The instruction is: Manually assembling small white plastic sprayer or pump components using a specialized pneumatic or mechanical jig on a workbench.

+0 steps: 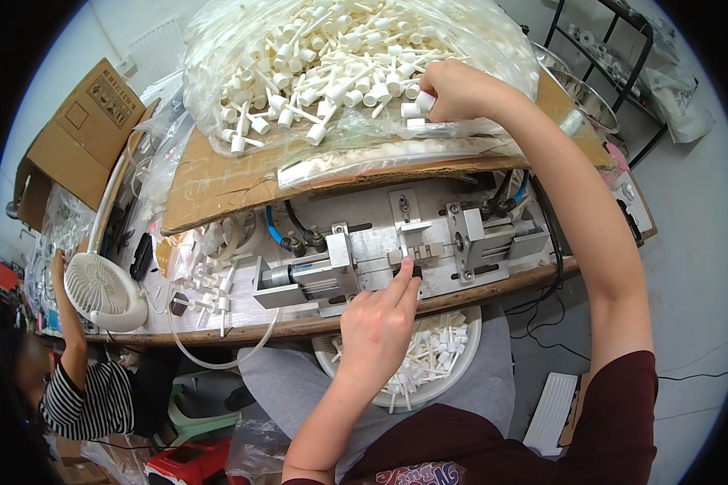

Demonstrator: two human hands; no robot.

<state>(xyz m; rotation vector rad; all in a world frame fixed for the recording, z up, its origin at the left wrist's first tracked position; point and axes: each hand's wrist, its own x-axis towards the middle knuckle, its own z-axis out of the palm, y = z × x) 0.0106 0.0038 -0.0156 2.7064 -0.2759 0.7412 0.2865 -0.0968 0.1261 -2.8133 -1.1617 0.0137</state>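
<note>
Wooden desk (pixel 493 288) carries a small metal press (pixel 396 250) in the middle. Left hand (pixel 378 323) rests at its near edge, fingers (pixel 406 271) pinching a small white piece there. Right hand (pixel 457 89) reaches far, fingers grasping a white plastic cap (pixel 425 100) on the big bag of caps (pixel 340 65). Near the lap sits a bowl (pixel 453 380) of white pieces.
</note>
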